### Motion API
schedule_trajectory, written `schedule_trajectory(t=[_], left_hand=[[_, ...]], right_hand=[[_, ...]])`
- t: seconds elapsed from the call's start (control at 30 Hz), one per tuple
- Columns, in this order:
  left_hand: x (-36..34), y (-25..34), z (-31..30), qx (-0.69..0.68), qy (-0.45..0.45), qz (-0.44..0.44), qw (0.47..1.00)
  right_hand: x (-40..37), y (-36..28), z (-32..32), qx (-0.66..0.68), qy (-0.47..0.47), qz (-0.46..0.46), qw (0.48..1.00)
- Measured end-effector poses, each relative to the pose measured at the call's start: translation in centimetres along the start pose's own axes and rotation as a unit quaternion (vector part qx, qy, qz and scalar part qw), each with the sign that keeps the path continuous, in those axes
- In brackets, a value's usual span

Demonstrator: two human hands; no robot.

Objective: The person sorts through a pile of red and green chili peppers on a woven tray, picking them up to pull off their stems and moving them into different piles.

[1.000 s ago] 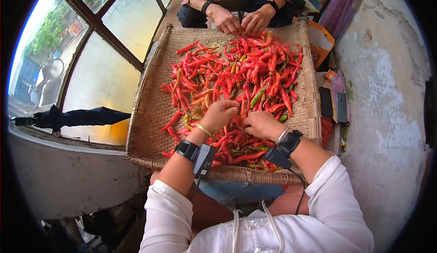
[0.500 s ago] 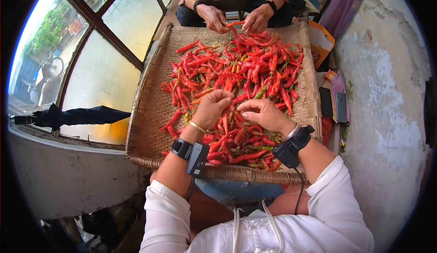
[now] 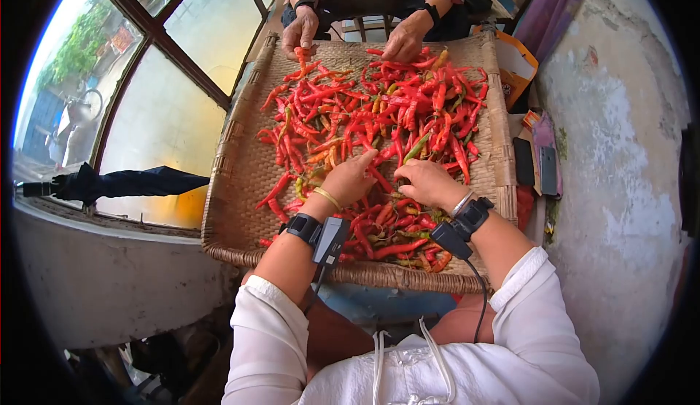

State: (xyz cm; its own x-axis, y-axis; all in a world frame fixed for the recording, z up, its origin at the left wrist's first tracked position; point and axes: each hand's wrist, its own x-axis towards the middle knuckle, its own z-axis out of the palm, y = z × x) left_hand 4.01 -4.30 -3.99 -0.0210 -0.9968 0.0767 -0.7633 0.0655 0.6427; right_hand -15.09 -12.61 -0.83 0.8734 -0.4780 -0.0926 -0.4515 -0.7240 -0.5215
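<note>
Many red chili peppers (image 3: 412, 106), with some green and orange ones among them, lie in a large woven tray (image 3: 222, 208) before me. My left hand (image 3: 350, 179) is closed over the middle of the pile, and a red chili pepper (image 3: 380, 180) shows at its thumb side. To its right, my right hand (image 3: 429, 185) has its fingertips pinched together, low over the peppers; whatever lies between them is too small to make out. A green chili pepper (image 3: 417, 148) lies just beyond these right fingertips. The two hands are apart.
Across the tray, another person's hand (image 3: 300, 32) holds an orange-red chili, and their other hand (image 3: 407, 38) touches the pile. A folded dark umbrella (image 3: 146, 185) lies along the windowsill at left. Phones (image 3: 547, 170) and an orange box (image 3: 514, 69) sit beside the tray, near the wall.
My hands have moved apart and slightly lower over the pile. The other person's hands have separated, one going left with a chili, the other down onto the peppers.
</note>
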Motion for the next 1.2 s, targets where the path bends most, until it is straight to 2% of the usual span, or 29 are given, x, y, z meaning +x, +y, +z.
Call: schedule_trajectory(t=[0.17, 0.23, 0.27, 0.33, 0.37, 0.4, 0.47, 0.53, 0.6, 0.63, 0.7, 0.73, 0.8, 0.93, 1.0, 1.03, 1.07, 1.13, 1.2], left_hand=[[0.0, 0.6, 0.3, 0.029, -0.041, -0.062, 0.997], [0.0, 0.7, 0.1, 0.034, -0.042, -0.06, 0.997], [-0.1, 0.9, 0.1, 0.04, -0.044, -0.056, 0.997], [-0.2, 1.4, 0.0, 0.047, -0.042, -0.049, 0.997], [-0.3, 1.6, -0.1, 0.055, -0.042, -0.041, 0.997], [-0.4, 1.6, 0.1, 0.056, -0.04, -0.044, 0.997], [-0.6, 1.8, 0.5, 0.044, -0.055, -0.04, 0.997], [-0.7, 2.2, 0.6, 0.054, -0.049, -0.035, 0.997], [-0.5, 2.0, 1.1, -0.031, -0.02, -0.025, 0.999], [-0.3, 1.9, 1.2, -0.031, -0.022, -0.025, 0.999], [-0.1, 1.8, 1.4, -0.177, -0.022, -0.12, 0.977], [0.0, 1.7, 1.4, -0.175, -0.026, -0.12, 0.977], [0.1, 1.7, 0.9, -0.089, -0.02, -0.054, 0.994], [0.2, 2.2, -0.1, -0.07, -0.021, -0.031, 0.997], [0.4, 2.4, -0.8, -0.201, 0.016, -0.093, 0.975], [0.4, 3.0, -1.3, -0.284, 0.068, -0.099, 0.951], [0.4, 3.3, -2.0, -0.284, 0.068, -0.098, 0.951], [0.6, 3.2, -3.7, -0.479, 0.086, -0.211, 0.848], [0.4, 3.4, -4.9, -0.497, 0.124, -0.229, 0.827]], right_hand=[[0.3, -0.2, 0.8, 0.002, -0.049, -0.017, 0.999], [0.3, -0.1, 1.5, 0.041, 0.002, -0.01, 0.999], [0.4, -0.2, 1.7, 0.038, 0.001, -0.012, 0.999], [0.6, -0.9, 1.9, 0.015, -0.028, 0.044, 0.999], [0.5, -0.7, 2.6, 0.016, 0.014, 0.027, 0.999], [0.6, -1.0, 2.4, 0.015, 0.013, 0.024, 1.0], [0.7, -1.8, 2.0, -0.03, -0.066, 0.078, 0.994], [0.5, -2.0, 2.2, -0.039, -0.06, 0.084, 0.994], [0.4, -2.2, 2.3, -0.04, -0.027, 0.104, 0.993], [0.4, -2.1, 2.4, -0.038, -0.027, 0.105, 0.993], [0.4, -1.9, 2.6, -0.035, -0.015, 0.098, 0.994], [0.3, -1.8, 3.0, -0.032, -0.014, 0.099, 0.994], [0.4, -1.6, 3.5, -0.057, 0.008, 0.07, 0.996], [0.2, -1.6, 2.9, -0.031, 0.021, 0.065, 0.997], [0.4, -1.1, 2.6, 0.067, 0.134, -0.009, 0.989], [0.2, -1.3, 1.7, 0.076, 0.128, 0.008, 0.989], [0.2, -1.4, 1.1, 0.075, 0.129, 0.008, 0.989], [-0.1, -1.1, 0.2, 0.181, 0.121, 0.047, 0.975], [-0.7, -1.1, -0.8, 0.206, 0.108, 0.061, 0.971]])
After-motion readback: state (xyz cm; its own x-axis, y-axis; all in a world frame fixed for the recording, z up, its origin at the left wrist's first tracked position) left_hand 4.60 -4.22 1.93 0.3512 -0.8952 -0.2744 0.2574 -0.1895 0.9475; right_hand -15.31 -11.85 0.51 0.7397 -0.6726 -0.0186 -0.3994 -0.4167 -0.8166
